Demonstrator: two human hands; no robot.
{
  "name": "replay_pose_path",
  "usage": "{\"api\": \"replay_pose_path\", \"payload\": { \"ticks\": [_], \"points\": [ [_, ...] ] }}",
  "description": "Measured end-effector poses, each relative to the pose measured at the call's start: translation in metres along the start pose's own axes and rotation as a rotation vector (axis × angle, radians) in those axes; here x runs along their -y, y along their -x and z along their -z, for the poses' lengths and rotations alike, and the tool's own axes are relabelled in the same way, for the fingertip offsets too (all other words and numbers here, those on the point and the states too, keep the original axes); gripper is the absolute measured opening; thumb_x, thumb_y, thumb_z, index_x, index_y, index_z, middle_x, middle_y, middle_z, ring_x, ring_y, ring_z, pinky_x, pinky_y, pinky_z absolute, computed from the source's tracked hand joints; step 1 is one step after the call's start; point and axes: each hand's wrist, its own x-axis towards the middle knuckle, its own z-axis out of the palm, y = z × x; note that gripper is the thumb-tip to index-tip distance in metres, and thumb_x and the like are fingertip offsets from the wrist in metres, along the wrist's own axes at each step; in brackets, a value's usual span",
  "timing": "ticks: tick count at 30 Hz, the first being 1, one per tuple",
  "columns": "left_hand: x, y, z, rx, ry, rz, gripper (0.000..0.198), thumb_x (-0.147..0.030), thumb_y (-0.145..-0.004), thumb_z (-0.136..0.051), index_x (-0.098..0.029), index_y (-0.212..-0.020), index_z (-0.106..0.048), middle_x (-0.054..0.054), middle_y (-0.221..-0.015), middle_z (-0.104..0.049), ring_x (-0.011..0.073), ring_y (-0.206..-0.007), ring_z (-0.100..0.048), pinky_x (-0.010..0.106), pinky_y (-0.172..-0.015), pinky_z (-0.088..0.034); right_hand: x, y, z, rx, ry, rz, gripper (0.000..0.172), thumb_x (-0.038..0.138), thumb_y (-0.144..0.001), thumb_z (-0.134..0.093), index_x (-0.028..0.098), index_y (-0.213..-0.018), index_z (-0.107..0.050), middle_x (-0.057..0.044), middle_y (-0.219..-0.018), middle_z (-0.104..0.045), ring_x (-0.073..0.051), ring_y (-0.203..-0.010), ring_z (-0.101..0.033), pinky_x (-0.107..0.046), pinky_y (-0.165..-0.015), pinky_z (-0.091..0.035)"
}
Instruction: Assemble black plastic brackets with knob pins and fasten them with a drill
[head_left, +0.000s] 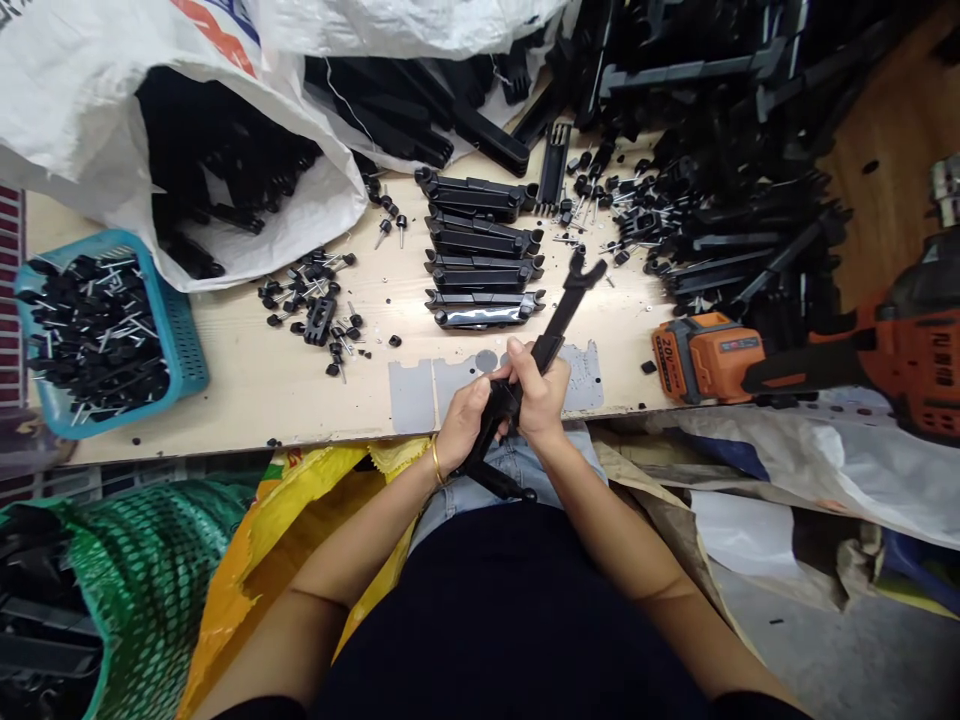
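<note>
A long black plastic part with a forked upper end is held at a slant over the table's front edge. My left hand is closed around its lower portion, and a bracelet shows on that wrist. Higher up the same part, my right hand grips it with the thumb on top. The lower end spreads into an arm reaching over my lap. Beyond the hands lies a row of similar folded black parts on the wooden table. Grey tape patches are stuck under and beside the hands.
A blue basket of black-headed screws stands left, with loose knobs beside it. White sacks of black parts lie behind. Black parts heap at the right, near an orange power tool. Yellow and green sacks hang below.
</note>
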Motion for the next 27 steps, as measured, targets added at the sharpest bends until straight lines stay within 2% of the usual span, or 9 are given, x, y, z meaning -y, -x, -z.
{"api": "replay_pose_path", "payload": {
  "ticks": [2, 3, 8, 13, 18, 21, 24, 26, 27],
  "points": [
    [0.001, -0.001, 0.001, 0.018, -0.016, -0.004, 0.079, -0.080, -0.073, -0.051, -0.016, -0.118, -0.060, -0.003, -0.053, -0.055, 0.0109, -0.041, -0.051, 0.021, -0.039, -0.040, -0.002, 0.002, -0.001, -0.053, -0.032, 0.036, 0.045, 0.049, -0.078, -0.064, 0.020, -0.049, -0.049, 0.002, -0.049, -0.055, -0.010, -0.048, -0.052, -0.023, -0.052, -0.043],
    [0.002, -0.002, 0.001, 0.028, -0.013, 0.008, 0.079, -0.080, -0.073, -0.052, -0.016, -0.118, -0.060, -0.003, -0.053, -0.056, 0.0108, -0.041, -0.051, 0.021, -0.038, -0.040, -0.003, 0.002, 0.000, -0.038, -0.025, 0.030, 0.045, 0.050, -0.078, -0.064, 0.020, -0.049, -0.049, 0.002, -0.049, -0.055, -0.010, -0.047, -0.052, -0.023, -0.051, -0.042],
    [0.016, -0.004, 0.001, 0.023, 0.095, 0.074, 0.084, -0.082, -0.075, -0.045, -0.019, -0.129, -0.051, -0.004, -0.054, -0.056, 0.0113, -0.040, -0.051, 0.022, -0.039, -0.041, 0.004, -0.007, 0.002, 0.132, 0.100, -0.074, 0.047, 0.052, -0.076, -0.065, 0.019, -0.046, -0.050, 0.001, -0.047, -0.057, -0.009, -0.042, -0.050, -0.022, -0.045, -0.039],
    [0.013, -0.012, 0.002, 0.048, 0.173, 0.098, 0.082, -0.083, -0.072, -0.050, -0.021, -0.125, -0.054, -0.003, -0.060, -0.060, 0.0106, -0.045, -0.053, 0.021, -0.042, -0.041, 0.005, -0.014, -0.001, 0.072, 0.081, -0.034, 0.047, 0.053, -0.076, -0.065, 0.019, -0.048, -0.049, 0.001, -0.048, -0.057, -0.010, -0.045, -0.054, -0.022, -0.049, -0.042],
    [0.003, -0.019, 0.001, 0.056, 0.105, 0.104, 0.078, -0.081, -0.071, -0.053, -0.021, -0.121, -0.059, 0.000, -0.070, -0.064, 0.0118, -0.053, -0.057, 0.022, -0.048, -0.045, 0.003, -0.015, -0.002, 0.051, 0.107, 0.005, 0.048, 0.056, -0.077, -0.063, 0.020, -0.048, -0.048, 0.001, -0.048, -0.059, -0.011, -0.047, -0.056, -0.023, -0.053, -0.045],
    [-0.002, -0.022, 0.008, 0.052, -0.001, 0.009, 0.083, -0.083, -0.073, -0.046, -0.019, -0.124, -0.058, 0.005, -0.087, -0.069, 0.0167, -0.069, -0.065, 0.025, -0.056, -0.050, 0.005, -0.015, 0.000, 0.066, 0.112, 0.036, 0.048, 0.056, -0.078, -0.062, 0.020, -0.049, -0.049, 0.000, -0.050, -0.060, -0.012, -0.049, -0.058, -0.024, -0.054, -0.046],
    [-0.011, -0.016, 0.019, 0.191, -0.236, -0.173, 0.088, -0.084, -0.077, -0.036, -0.016, -0.130, -0.055, 0.013, -0.117, -0.066, 0.0259, -0.106, -0.063, 0.036, -0.087, -0.053, 0.005, -0.019, 0.005, -0.016, 0.086, 0.048, 0.046, 0.055, -0.077, -0.063, 0.020, -0.050, -0.048, 0.001, -0.050, -0.059, -0.012, -0.050, -0.058, -0.025, -0.055, -0.046],
    [-0.017, -0.005, 0.020, 0.312, -0.516, -0.295, 0.101, -0.084, -0.068, -0.052, -0.014, -0.141, -0.044, 0.019, -0.137, -0.052, 0.0336, -0.126, -0.050, 0.046, -0.104, -0.043, 0.004, -0.025, 0.007, -0.141, 0.025, 0.051, 0.046, 0.055, -0.076, -0.064, 0.021, -0.050, -0.046, 0.002, -0.049, -0.056, -0.012, -0.049, -0.056, -0.025, -0.056, -0.046],
    [-0.018, 0.002, 0.017, 0.310, -0.687, -0.346, 0.110, -0.080, -0.062, -0.064, -0.013, -0.145, -0.036, 0.021, -0.143, -0.045, 0.0374, -0.131, -0.044, 0.051, -0.108, -0.038, 0.003, -0.028, 0.006, -0.204, -0.012, 0.043, 0.046, 0.056, -0.076, -0.063, 0.021, -0.050, -0.045, 0.002, -0.048, -0.055, -0.011, -0.049, -0.055, -0.025, -0.056, -0.046]
  ]
}}
